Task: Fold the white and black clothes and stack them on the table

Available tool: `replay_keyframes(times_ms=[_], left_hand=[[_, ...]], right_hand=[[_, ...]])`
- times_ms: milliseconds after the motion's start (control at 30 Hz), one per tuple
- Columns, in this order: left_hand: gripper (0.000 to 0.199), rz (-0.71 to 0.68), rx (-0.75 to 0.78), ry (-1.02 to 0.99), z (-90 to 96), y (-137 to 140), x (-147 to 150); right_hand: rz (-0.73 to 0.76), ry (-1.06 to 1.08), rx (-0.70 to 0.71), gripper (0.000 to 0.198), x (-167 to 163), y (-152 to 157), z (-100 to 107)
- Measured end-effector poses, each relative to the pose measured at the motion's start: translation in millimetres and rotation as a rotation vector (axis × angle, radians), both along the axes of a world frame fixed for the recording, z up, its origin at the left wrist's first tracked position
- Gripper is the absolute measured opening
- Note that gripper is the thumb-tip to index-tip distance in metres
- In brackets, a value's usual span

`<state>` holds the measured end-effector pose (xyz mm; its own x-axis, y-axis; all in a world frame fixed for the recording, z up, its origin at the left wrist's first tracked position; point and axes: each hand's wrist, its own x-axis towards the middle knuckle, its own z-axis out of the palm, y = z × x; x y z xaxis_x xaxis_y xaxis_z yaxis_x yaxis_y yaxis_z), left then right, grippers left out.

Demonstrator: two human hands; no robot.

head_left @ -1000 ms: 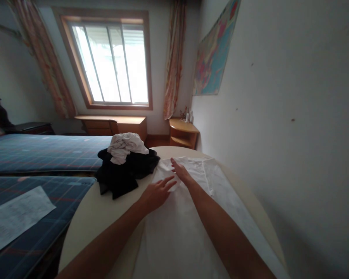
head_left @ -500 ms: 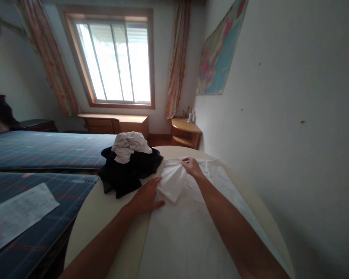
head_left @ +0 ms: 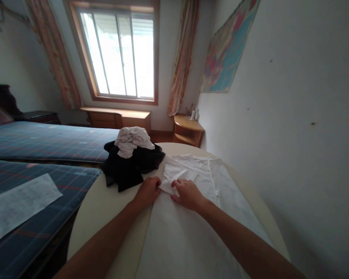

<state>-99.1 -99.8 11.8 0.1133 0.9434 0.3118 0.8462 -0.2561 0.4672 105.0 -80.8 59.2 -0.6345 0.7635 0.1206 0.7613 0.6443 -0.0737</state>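
A thin white garment (head_left: pixel 189 240) lies spread flat over the right part of a round cream table (head_left: pixel 113 236). A raised seam runs down near its far right side, and a folded flap shows at its left edge. At that edge my left hand (head_left: pixel 149 191) is closed, its fingertips pinching the corner of the flap. My right hand (head_left: pixel 189 194) rests on the cloth just to the right, fingers bent, with a gap between thumb and fingers. Whether any fabric is caught under the right fingertips is hard to see.
Beyond my left hand, a black garment (head_left: pixel 125 174) lies heaped with a crumpled pale grey cloth (head_left: pixel 133 140) on top. Two plaid mattresses (head_left: pixel 46 141) stand left, one bearing a paper sheet (head_left: pixel 23 205). A wall (head_left: pixel 302 162) rises close on the right; a small corner shelf (head_left: pixel 189 124) stands behind.
My right hand has come back toward me from the garment's far edge, and the flap lies flatter. My left hand has gone from spread to closed at the left edge. The view has tilted slightly down.
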Motion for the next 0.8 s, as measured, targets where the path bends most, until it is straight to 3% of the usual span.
replay_keyframes(times_ms=[133, 267, 400, 467, 533, 667, 800], left_hand=[[0.026, -0.075, 0.034, -0.009, -2.2, 0.6, -0.7], [0.026, -0.153, 0.049, -0.019, -2.0, -0.3, -1.1], [0.009, -0.146, 0.055, -0.033, 0.3, -0.1, 0.8], [0.019, -0.145, 0.057, -0.041, 0.5, 1.0, 2.3], [0.024, -0.143, 0.064, -0.034, -0.7, 2.2, 3.6], [0.006, -0.139, 0.103, 0.012, -4.3, 2.7, 5.0], [0.005, -0.151, 0.111, 0.051, -2.6, 0.7, 5.4]], right_hand=[[0.066, -0.082, 0.054, 0.021, -1.9, -16.3, -3.8], [0.039, -0.012, 0.013, 0.023, -2.3, -7.0, -2.8], [-0.112, 0.163, -0.027, 0.024, -9.2, 29.1, -1.7], [-0.192, 0.239, -0.051, 0.023, -16.9, 53.5, -1.4], [-0.248, 0.255, -0.047, 0.028, -26.9, 77.9, -1.2], [-0.342, 0.258, -0.044, 0.037, -49.4, 118.1, -1.6], [-0.439, 0.252, -0.097, 0.048, -68.3, 145.4, -6.4]])
